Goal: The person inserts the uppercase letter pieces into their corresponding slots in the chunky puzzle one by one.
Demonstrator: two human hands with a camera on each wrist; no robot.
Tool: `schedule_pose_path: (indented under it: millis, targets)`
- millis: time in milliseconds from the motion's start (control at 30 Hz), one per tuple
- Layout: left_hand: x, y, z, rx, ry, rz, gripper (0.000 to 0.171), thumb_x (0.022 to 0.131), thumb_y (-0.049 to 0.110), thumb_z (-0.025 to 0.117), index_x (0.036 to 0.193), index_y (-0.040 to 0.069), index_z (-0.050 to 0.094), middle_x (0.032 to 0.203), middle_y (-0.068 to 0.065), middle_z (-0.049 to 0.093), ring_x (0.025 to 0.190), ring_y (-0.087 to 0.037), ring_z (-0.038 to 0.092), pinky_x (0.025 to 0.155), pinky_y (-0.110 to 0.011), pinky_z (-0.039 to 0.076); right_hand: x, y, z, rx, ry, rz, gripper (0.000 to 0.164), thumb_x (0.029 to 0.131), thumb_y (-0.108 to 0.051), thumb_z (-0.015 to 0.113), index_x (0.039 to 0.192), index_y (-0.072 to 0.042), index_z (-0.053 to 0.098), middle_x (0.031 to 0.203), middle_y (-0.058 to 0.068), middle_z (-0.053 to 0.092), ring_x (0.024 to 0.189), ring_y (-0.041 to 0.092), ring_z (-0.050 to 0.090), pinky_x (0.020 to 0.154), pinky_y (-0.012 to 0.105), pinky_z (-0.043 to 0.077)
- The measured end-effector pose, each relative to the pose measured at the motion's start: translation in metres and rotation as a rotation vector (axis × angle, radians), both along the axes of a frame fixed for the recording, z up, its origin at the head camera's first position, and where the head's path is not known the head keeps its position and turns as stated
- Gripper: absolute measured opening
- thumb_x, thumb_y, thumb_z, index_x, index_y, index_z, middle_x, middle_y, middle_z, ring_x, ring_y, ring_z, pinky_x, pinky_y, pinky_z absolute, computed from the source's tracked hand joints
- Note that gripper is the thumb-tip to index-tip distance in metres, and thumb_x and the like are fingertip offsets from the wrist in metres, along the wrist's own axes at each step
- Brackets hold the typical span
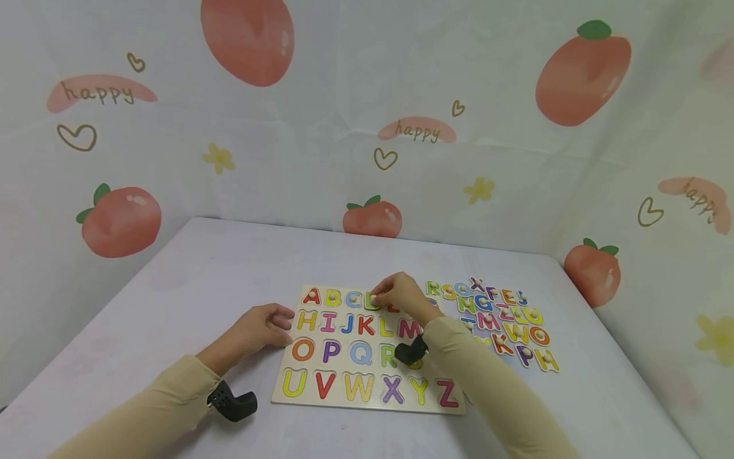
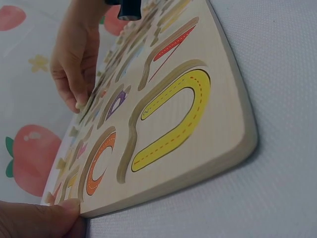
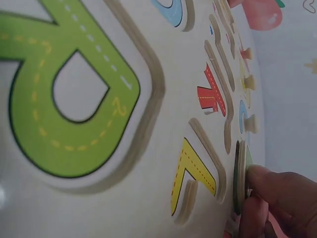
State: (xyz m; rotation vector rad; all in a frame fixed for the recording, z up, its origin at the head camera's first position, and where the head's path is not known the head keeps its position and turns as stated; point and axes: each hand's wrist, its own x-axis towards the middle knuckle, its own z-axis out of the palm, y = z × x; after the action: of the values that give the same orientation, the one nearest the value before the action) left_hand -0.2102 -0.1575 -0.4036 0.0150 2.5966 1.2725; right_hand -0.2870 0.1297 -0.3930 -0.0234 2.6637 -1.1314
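**R hand (image 1: 401, 294) pinches flat green wood letter, looks like D (image 1: 368, 302)**

Thumb & finger hold the D by its small pale round knob (image 1: 374, 299). It's in the top row of the flat tan wood letter board (image 1: 345, 358), mid frame, just beside the light blue wood C (image 1: 353, 299). Can't tell if it's all the way down. L hand (image 1: 260, 326), left of centre, isn't gripping: loose fingers touch the board's left edge.

To do this well, IMO: keep the D flat, match its round side w/ the slot, wiggle a bit, then push the knob straight down. L hand should stop the board sliding.

Count: 1 board; 1 letter in hand; 3 in the top row w/ knobs: red wood A (image 1: 311, 296), yellow wood B (image 1: 332, 298) & the C. Bare coloured slots (image 1: 325, 393): 6 in row 2 (H–M), 5 in row 3 (O–S, S part hid), 6 at the bottom (U–Z); R arm (image 1: 487, 376) hides others. Loose painted wood letters w/ knobs (image 1: 539, 335), right of frame: at least 15, bunched & part hid, so no exact no. Also 2 black wrist cams (image 1: 235, 405).
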Motion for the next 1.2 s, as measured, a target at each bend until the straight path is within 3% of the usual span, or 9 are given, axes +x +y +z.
schedule_pose_path:
  millis: [467,1200]
  targets:
    - [-0.0012,-0.0013,-0.0027,-0.002,-0.007,0.003,0.049,0.078,0.007,0.075,0.123,-0.001,0.058,0.099,-0.009,0.064,0.083,-0.017,0.059,0.077,-0.033,0.053,-0.0028,-0.0009,-0.0026,-0.003,-0.017,0.005,0.009,0.082,-0.015,0.077,0.088,-0.009,0.074,0.079,0.002,0.067,0.066,0.013,0.055,0.058,0.021,0.044]
    - [-0.002,-0.0024,-0.0031,0.01,0.002,-0.011,0.049,0.078,0.006,0.076,0.123,-0.002,0.058,0.098,-0.01,0.063,0.082,-0.018,0.059,0.075,-0.032,0.053,-0.0005,0.0007,-0.0003,-0.024,-0.039,0.014,0.016,0.082,-0.019,0.078,0.094,-0.012,0.071,0.086,0.004,0.065,0.074,0.016,0.056,0.063,0.022,0.046]
